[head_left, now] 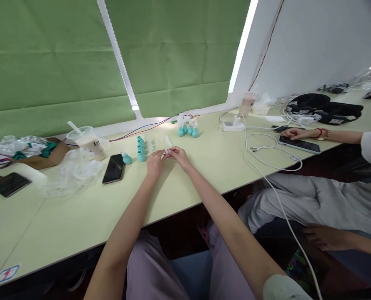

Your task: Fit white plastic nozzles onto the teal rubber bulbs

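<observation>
Two bare hands meet at the middle of the pale green table [79,216]: the left hand [155,162] and the right hand [178,155] both pinch a small white plastic piece [166,152] between their fingertips, held just above the tabletop, the other fingers curled in. Just to the left of them stands a short row of teal rubber bulbs [141,149], with a lone teal bulb [126,158] lying a little further left, and a line of clear white plastic parts [159,143] lies just behind the hands. Farther back stands a cluster of teal bulbs with white tops [188,130]. A black phone [114,168] lies face-down left of the bulbs, beside a crumpled clear plastic bag [69,173] and a lidded milk-tea cup with a straw [88,142]; the cup bears dark lettering, too blurred to read. A blue-edged sticker with a red mark [6,274] sits on the near left corner of the table, its writing illegible. At the right, a co-worker's hand [293,133] rests just beside a dark phone [299,144].
</observation>
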Motion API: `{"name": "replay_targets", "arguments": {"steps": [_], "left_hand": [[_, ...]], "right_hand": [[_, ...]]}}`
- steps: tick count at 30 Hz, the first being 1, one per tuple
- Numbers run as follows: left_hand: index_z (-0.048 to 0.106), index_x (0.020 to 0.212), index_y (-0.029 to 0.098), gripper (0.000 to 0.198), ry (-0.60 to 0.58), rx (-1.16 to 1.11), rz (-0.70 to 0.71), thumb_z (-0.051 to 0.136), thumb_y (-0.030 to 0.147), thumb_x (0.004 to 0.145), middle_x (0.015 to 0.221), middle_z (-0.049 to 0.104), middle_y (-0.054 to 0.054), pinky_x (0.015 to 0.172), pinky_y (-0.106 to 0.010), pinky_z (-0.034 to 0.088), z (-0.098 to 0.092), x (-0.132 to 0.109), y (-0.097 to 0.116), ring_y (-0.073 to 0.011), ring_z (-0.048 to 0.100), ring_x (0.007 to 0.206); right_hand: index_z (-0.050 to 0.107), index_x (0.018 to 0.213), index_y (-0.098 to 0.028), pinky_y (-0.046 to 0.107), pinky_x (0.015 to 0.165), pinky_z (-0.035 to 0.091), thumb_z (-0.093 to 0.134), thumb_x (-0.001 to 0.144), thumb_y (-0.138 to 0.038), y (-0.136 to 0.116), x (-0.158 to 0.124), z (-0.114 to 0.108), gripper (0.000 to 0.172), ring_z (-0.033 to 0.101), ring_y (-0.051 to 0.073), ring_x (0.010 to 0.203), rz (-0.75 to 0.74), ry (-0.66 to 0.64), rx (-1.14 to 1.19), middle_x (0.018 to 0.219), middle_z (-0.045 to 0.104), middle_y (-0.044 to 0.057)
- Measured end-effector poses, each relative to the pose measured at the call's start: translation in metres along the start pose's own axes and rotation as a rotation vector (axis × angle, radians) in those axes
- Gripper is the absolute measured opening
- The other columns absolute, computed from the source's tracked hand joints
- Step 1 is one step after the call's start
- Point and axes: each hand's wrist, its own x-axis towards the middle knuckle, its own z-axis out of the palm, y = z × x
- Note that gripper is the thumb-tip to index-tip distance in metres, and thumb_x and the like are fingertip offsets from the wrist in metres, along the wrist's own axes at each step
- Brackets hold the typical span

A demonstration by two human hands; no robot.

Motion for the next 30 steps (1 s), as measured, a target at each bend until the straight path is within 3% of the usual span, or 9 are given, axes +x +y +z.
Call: {"name": "replay_targets", "arguments": {"steps": [5, 11, 15, 18, 20, 24, 27, 30], "left_hand": [[0.07, 0.102, 0.025, 0.029, -0.112, -0.065, -0.117, 0.051, 0.039, 0.085, 0.087, 0.073, -0.005, 0.069, -0.027, 0.044, 0.001, 0.001, -0.003, -0.0202, 0.065, 0.08], [0.073, 0.095, 0.026, 0.031, -0.042, -0.137, -0.149, 0.054, 0.045, 0.081, 0.078, 0.072, -0.002, 0.063, -0.025, 0.042, 0.003, 0.001, -0.003, -0.0163, 0.063, 0.068], [0.07, 0.099, 0.023, 0.031, 0.024, -0.202, -0.127, 0.055, 0.043, 0.081, 0.087, 0.072, -0.001, 0.065, -0.024, 0.043, 0.0, 0.0, 0.002, -0.0143, 0.063, 0.07], [0.058, 0.122, 0.02, 0.051, 0.038, -0.343, -0.187, 0.059, 0.044, 0.078, 0.088, 0.072, -0.003, 0.071, -0.025, 0.046, 0.001, 0.002, 0.002, -0.0135, 0.065, 0.069], [0.049, 0.131, 0.016, 0.064, -0.02, -0.471, -0.235, 0.061, 0.046, 0.076, 0.089, 0.072, -0.005, 0.072, -0.026, 0.048, 0.004, 0.004, -0.001, -0.014, 0.065, 0.066], [0.062, 0.116, 0.013, 0.051, -0.18, -0.649, -0.251, 0.056, 0.047, 0.078, 0.086, 0.072, -0.008, 0.062, -0.026, 0.048, 0.009, 0.006, -0.005, -0.0137, 0.063, 0.06], [0.07, 0.099, 0.018, 0.037, -0.143, -0.556, -0.182, 0.051, 0.044, 0.081, 0.077, 0.071, -0.004, 0.061, -0.024, 0.045, 0.009, 0.005, -0.006, -0.0115, 0.058, 0.055], [0.071, 0.097, 0.019, 0.034, -0.087, -0.458, -0.147, 0.05, 0.041, 0.082, 0.072, 0.07, -0.002, 0.061, -0.024, 0.043, 0.006, 0.004, -0.006, -0.0111, 0.056, 0.053]], "right_hand": [[0.065, 0.077, -0.02, 0.032, 0.074, 0.053, 0.067, 0.07, -0.036, 0.005, -0.003, -0.002, 0.017, 0.066, 0.016, 0.076, -0.038, 0.019, -0.327, 0.077, 0.07, 0.002], [0.069, 0.08, -0.024, 0.032, 0.086, 0.046, 0.061, 0.076, -0.033, 0.001, -0.005, -0.005, 0.012, 0.064, 0.016, 0.087, -0.128, 0.061, -0.632, 0.083, 0.071, -0.001], [0.069, 0.079, -0.021, 0.031, 0.086, 0.046, 0.062, 0.074, -0.036, -0.001, -0.001, -0.006, 0.017, 0.064, 0.016, 0.086, -0.143, 0.045, -0.467, 0.086, 0.071, 0.002], [0.07, 0.078, -0.021, 0.031, 0.086, 0.046, 0.066, 0.069, -0.039, -0.001, 0.0, -0.007, 0.021, 0.064, 0.017, 0.088, -0.112, 0.062, -0.317, 0.087, 0.072, 0.002], [0.07, 0.078, -0.021, 0.031, 0.085, 0.046, 0.068, 0.066, -0.041, -0.002, 0.0, -0.008, 0.023, 0.064, 0.018, 0.088, -0.082, 0.079, -0.259, 0.087, 0.072, 0.002], [0.071, 0.077, -0.02, 0.03, 0.084, 0.047, 0.069, 0.065, -0.043, -0.005, -0.001, -0.009, 0.026, 0.064, 0.018, 0.084, -0.069, 0.057, -0.236, 0.084, 0.072, 0.003], [0.071, 0.079, -0.021, 0.03, 0.084, 0.046, 0.068, 0.068, -0.043, -0.007, -0.002, -0.008, 0.024, 0.064, 0.017, 0.084, -0.105, 0.052, -0.28, 0.087, 0.072, 0.002], [0.072, 0.081, -0.024, 0.029, 0.086, 0.045, 0.066, 0.071, -0.04, -0.007, -0.005, -0.006, 0.02, 0.063, 0.017, 0.089, -0.167, 0.052, -0.36, 0.092, 0.072, 0.001]]}}
